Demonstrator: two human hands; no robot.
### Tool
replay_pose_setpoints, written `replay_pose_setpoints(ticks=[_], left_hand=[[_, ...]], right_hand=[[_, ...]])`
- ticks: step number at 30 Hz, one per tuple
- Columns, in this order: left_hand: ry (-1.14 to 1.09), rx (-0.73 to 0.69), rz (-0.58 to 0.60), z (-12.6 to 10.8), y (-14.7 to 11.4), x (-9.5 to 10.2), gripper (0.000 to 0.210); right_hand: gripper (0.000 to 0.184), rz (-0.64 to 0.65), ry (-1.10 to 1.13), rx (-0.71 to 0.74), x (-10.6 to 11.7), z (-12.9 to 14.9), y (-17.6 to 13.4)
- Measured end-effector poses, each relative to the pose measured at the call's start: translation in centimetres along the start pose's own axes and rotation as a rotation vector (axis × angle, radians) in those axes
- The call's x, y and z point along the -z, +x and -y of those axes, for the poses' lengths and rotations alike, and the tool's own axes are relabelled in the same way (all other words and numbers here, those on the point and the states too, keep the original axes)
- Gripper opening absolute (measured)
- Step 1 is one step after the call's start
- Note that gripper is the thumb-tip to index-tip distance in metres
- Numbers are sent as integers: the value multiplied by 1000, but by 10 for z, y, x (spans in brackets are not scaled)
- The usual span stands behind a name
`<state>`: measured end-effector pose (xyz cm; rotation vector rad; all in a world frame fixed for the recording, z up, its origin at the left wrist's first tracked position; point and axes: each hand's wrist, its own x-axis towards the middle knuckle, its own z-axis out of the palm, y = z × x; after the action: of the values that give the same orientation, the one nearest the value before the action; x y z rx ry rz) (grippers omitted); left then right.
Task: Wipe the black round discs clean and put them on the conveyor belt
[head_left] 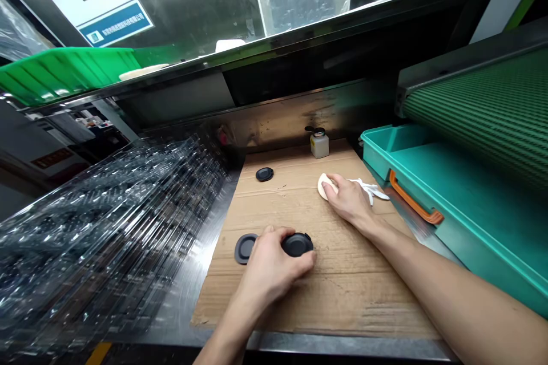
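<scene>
Head view looks mid-job tbh, left hand [274, 265] clamped on a black disc [297, 245] over the cardboard [342, 291], right hand [349, 199] gripping a cream pad [322, 187], grey disc [245, 248] and far disc [264, 174] finished or waiting, I can't tell.

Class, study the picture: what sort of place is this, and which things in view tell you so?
Probably a factory workstation. What looks like a green conveyor belt runs along the right, a sign marked "2#" is at upper left, and a mass of clear plastic trays fills the left side.
</scene>
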<state>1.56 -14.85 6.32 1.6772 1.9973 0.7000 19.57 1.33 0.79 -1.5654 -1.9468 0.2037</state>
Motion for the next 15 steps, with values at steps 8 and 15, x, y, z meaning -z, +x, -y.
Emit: replay_pose_setpoints(ticks=[8, 15], left_hand=[[279, -3, 37, -22, 10, 17, 27], [551, -37, 22, -24, 12, 14, 23]], right_hand=[[37, 22, -31, -26, -1, -1, 1], [37, 25, -30, -33, 0, -1, 0]])
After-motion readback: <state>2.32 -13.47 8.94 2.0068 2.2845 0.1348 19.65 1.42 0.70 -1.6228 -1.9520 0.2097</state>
